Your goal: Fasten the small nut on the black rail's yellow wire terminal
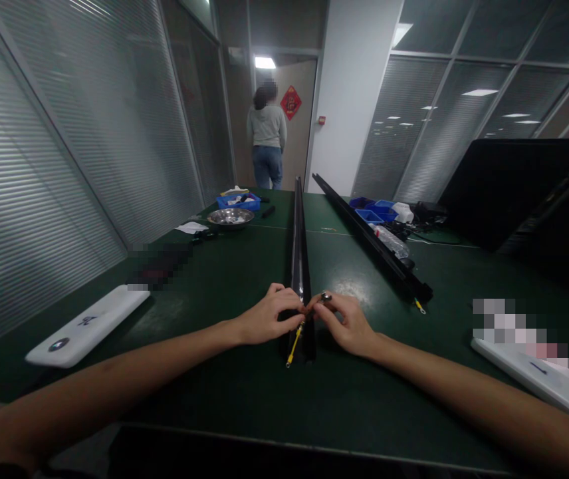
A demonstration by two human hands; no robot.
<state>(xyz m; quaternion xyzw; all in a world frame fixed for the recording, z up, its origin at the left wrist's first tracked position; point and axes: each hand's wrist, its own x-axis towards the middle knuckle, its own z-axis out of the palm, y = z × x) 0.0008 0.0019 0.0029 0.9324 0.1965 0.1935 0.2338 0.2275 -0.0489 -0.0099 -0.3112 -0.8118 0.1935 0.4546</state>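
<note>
A long black channel-shaped rail [298,249] lies lengthwise on the green table, its near end between my hands. My left hand [269,315] is closed at the rail's left side, thumb and fingertips pinching over it. Opposite it, my right hand [348,324] is also closed, its fingertips almost meeting the left ones. What the fingers pinch is too small to make out. By the right fingers shows a small dark shiny piece [325,297]. A short yellow wire [294,344] with a ring terminal hangs out below my left fingertips over the rail's end.
A second black rail [364,229] with a yellow ring-terminal wire lies to the right. Blue bins [381,211] and a plastic bottle [392,241] sit beyond it. A metal bowl [230,219] stands at the back left. White devices [90,326] flank both sides. A person [267,136] stands near the door.
</note>
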